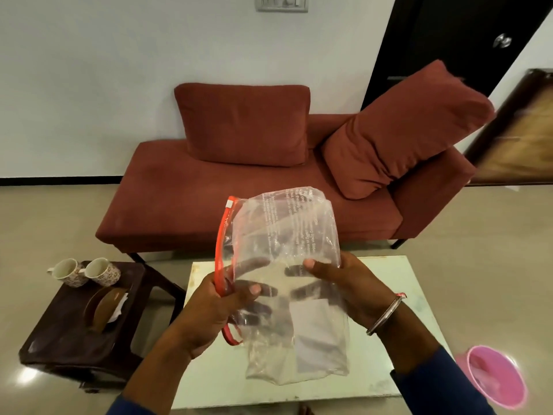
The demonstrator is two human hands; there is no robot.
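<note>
I hold a clear plastic zip bag (284,235) with white print and a red zipper strip (220,244) up in front of me, above a pale table (419,295). My left hand (215,310) grips the bag at its red zipper edge, thumb on the front and fingers behind the plastic. My right hand (344,286), with a metal bangle on the wrist, holds the bag's right side, thumb on the front and fingers showing through the plastic. A white rectangle (314,324) shows through the lower part of the bag.
A red sofa (209,190) with two cushions stands against the wall beyond the table. To the left, a dark stool (59,339) carries two patterned mugs (83,271) and a brown holder with napkins (104,304). A pink bucket (496,375) sits at the lower right.
</note>
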